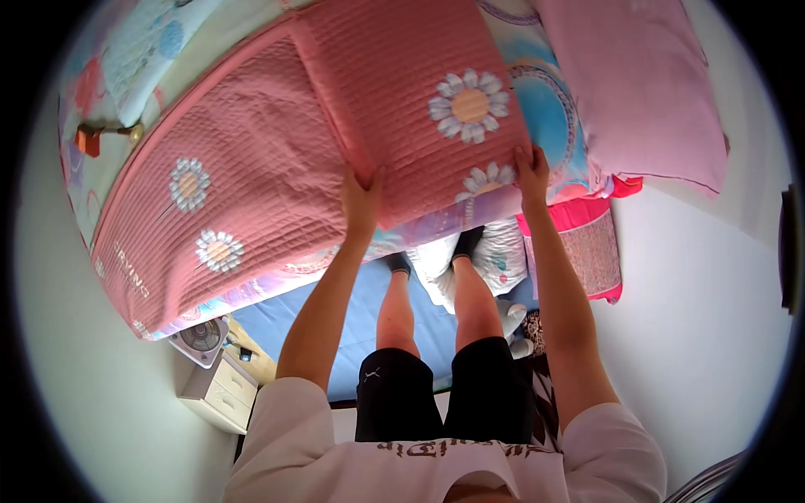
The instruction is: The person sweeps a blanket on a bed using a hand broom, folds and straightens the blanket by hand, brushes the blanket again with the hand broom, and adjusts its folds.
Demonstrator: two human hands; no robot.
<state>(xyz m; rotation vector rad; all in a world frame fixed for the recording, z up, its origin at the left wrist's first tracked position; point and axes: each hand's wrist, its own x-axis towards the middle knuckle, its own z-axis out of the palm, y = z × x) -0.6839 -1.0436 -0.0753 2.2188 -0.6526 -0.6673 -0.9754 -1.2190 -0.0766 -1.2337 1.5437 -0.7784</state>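
A pink quilted bed cover [260, 109] with white daisies lies over a patterned bed sheet [495, 205]. Part of it is folded back on itself, so a double layer lies at the right. My left hand [362, 199] pinches the fold's left edge near the front of the bed. At the right edge of the folded part, my right hand [531, 176] grips the cover beside a daisy, thumb on top. The undersides of both hands' grips are hidden.
A pink pillow [641, 92] lies at the right end of the bed. Below stand a blue mat [310, 314], a white pillow [505, 251], a pink-and-red bundle [579, 251], a fan [201, 337] and a small drawer cabinet [226, 394]. An orange-headed object [89, 140] lies far left.
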